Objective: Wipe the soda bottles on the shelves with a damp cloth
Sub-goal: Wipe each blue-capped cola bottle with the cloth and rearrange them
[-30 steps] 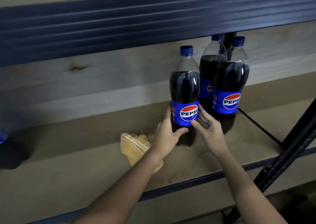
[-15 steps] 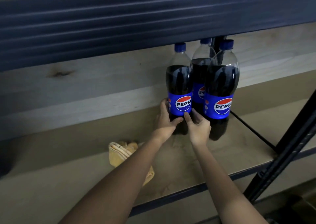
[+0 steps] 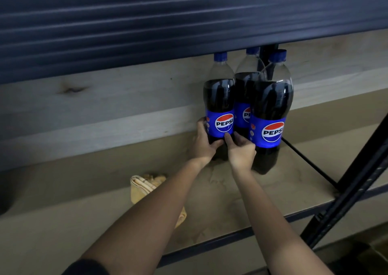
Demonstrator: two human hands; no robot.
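Both hands have pushed the dark plastic cola bottle with blue label [image 3: 219,110] back against its two neighbours. The left hand [image 3: 202,143] and right hand [image 3: 241,151] curl their fingers around its base; the folded yellow cloth [image 3: 147,185] lies unused on the wooden shelf [image 3: 220,201], so this bottle seems finished.

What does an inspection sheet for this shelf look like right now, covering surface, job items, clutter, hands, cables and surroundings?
Surface: wooden shelf board with a dark metal front edge.
Job's things: three Pepsi bottles, capped and upright: left bottle, back bottle, right bottle. Yellow cloth lies on the board, unheld.
Clutter: nothing seen.
Hands: left hand and right hand both grip the left bottle low down.
Cables: nothing seen.
Surroundings: dark shelf beam above, slanted black rack post at right, pale wood backing.
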